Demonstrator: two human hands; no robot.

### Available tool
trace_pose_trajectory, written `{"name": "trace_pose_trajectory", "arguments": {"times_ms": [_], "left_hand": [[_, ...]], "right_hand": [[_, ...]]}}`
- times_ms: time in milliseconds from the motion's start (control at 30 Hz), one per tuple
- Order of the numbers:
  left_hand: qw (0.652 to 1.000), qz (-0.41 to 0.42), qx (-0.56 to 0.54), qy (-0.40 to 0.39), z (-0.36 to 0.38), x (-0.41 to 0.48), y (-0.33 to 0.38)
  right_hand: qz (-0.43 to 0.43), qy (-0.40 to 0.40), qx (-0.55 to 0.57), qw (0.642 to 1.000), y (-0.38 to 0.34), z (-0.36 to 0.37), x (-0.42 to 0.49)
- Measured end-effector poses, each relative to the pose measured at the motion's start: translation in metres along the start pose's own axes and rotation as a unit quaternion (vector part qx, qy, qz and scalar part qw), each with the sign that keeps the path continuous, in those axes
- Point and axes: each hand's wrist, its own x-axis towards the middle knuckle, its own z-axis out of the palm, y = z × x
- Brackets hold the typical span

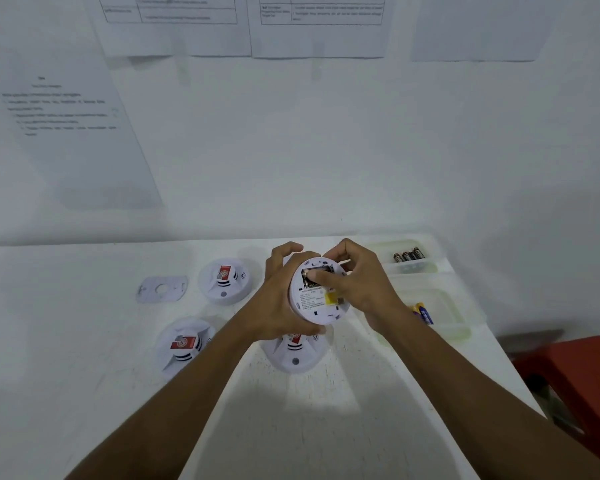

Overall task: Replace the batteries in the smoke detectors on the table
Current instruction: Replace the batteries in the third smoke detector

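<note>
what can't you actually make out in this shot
Head view:
- battery bay of the held detector: the right hand covers it, so a battery inside or pinched can't be told.
- detector label: print too small.
- nearest table detector: top hidden by the left hand.
- blue-yellow batteries: count hidden by the right wrist.
- wall papers: text blurred.
- red stool: cut off by the right edge.

White wall (326, 150) (taped sheets (174, 26)), red stool (575, 368)
</note>
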Motion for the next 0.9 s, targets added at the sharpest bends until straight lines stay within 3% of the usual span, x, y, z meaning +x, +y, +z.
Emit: {"name": "trace_pose_trajectory", "arguments": {"times_ms": [167, 333, 667, 900], "left_hand": [[0.999, -0.008, -0.035, -0.030, -0.025, -0.017, -0.008], [0.999, -0.006, -0.009, -0.036, -0.070, -0.026, -0.029], [0.999, -0.028, -0.037, -0.018, -0.154, -0.074, -0.079], [0.998, -0.027, -0.060, 0.002, -0.200, -0.121, -0.121]], "right_hand": [[-0.001, -0.036, 0.030, 0.999, -0.008, 0.025, 0.001], [0.018, -0.098, 0.154, 0.983, -0.012, 0.051, 0.005], [0.012, -0.053, 0.169, 0.984, -0.034, 0.148, -0.001], [0.015, -0.084, 0.115, 0.990, -0.036, 0.215, 0.000]]}}
